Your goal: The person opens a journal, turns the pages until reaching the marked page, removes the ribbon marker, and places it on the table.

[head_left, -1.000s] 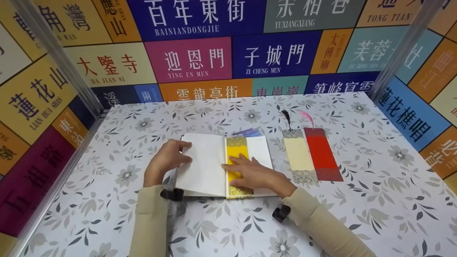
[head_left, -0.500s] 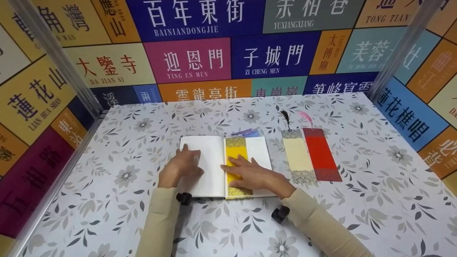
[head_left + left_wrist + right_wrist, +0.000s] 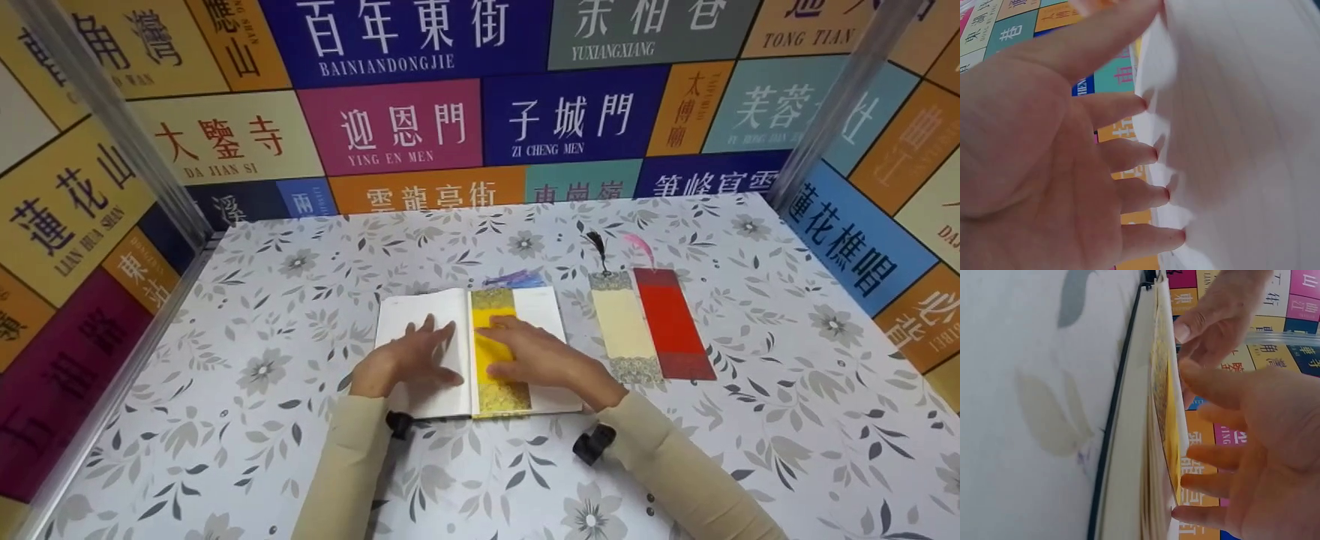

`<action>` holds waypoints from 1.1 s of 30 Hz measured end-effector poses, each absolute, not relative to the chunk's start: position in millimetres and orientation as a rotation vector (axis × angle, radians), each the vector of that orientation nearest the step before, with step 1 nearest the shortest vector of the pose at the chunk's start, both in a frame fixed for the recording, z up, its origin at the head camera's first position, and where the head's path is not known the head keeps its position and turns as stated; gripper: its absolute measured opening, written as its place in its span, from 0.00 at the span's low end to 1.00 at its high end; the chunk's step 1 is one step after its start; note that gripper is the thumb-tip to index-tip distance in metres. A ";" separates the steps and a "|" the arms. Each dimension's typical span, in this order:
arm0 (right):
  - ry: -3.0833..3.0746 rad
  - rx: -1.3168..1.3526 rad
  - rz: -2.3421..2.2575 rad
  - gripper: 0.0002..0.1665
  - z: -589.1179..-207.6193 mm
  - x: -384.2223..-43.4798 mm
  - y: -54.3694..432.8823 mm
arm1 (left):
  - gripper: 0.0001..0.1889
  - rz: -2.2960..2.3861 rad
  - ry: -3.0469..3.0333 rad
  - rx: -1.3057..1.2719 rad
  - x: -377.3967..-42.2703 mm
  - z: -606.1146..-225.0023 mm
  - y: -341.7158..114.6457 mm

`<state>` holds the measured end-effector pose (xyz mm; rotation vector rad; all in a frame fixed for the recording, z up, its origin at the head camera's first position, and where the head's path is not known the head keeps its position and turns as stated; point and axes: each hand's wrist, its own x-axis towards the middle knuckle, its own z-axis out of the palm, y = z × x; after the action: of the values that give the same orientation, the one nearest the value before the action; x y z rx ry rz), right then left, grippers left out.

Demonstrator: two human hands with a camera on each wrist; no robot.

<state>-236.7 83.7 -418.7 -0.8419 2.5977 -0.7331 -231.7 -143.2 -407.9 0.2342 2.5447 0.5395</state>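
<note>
An open book (image 3: 405, 309) with blank white pages lies on the table. A yellow bookmark (image 3: 502, 396) with patterned gold ends lies on its right page along the fold, its blue-purple tassel (image 3: 514, 279) sticking out past the top edge. My left hand (image 3: 409, 358) rests on the left page with fingers spread; in the left wrist view its fingertips (image 3: 1154, 154) touch the paper. Over the bookmark and right page lies my right hand (image 3: 546, 360), fingers extended. From the right wrist view, those fingertips (image 3: 1185, 481) meet the book near the bookmark.
To the right of the book lie a cream bookmark (image 3: 625, 322) with a black tassel (image 3: 596, 247) and a red bookmark (image 3: 675, 319) with a pink tassel (image 3: 640, 247). A floral cloth (image 3: 262, 367) covers the table. Walls of colored name panels (image 3: 390, 124) stand behind it.
My left hand has moved right from the left page's outer edge toward the fold, its fingers spreading over the paper. The right hand stays over the bookmark, nearly unmoved.
</note>
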 end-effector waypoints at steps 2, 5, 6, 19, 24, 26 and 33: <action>2.652 -0.740 -0.848 0.35 -419.3 -239.9 84.5 | 0.50 0.556 2.528 0.222 -232.4 -409.9 -142.8; 2.688 -0.570 -1.012 0.31 -423.2 -247.8 85.5 | 0.51 0.556 2.526 0.197 -233.1 -411.4 -142.1; 2.681 -0.507 -1.054 0.31 -424.8 -251.0 86.4 | 0.51 0.554 2.530 0.195 -233.4 -411.9 -142.1; 2.445 -0.126 -1.170 0.45 -434.9 -272.1 98.7 | 0.50 0.540 2.625 0.236 -232.4 -418.9 -142.2; 2.419 -0.117 -1.173 0.47 -432.6 -271.6 98.7 | 0.49 0.497 2.633 0.244 -232.6 -418.4 -142.6; 2.407 -0.102 -1.176 0.48 -431.4 -271.9 98.7 | 0.49 0.480 2.629 0.239 -232.5 -416.8 -142.2; 2.445 -0.082 -1.099 0.52 -426.4 -270.8 94.8 | 0.50 0.460 2.619 0.227 -231.4 -412.8 -139.9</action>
<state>-270.8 94.8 -426.4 -0.0816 2.4453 -1.0990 -231.4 -139.9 -412.8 0.2269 2.6190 0.4601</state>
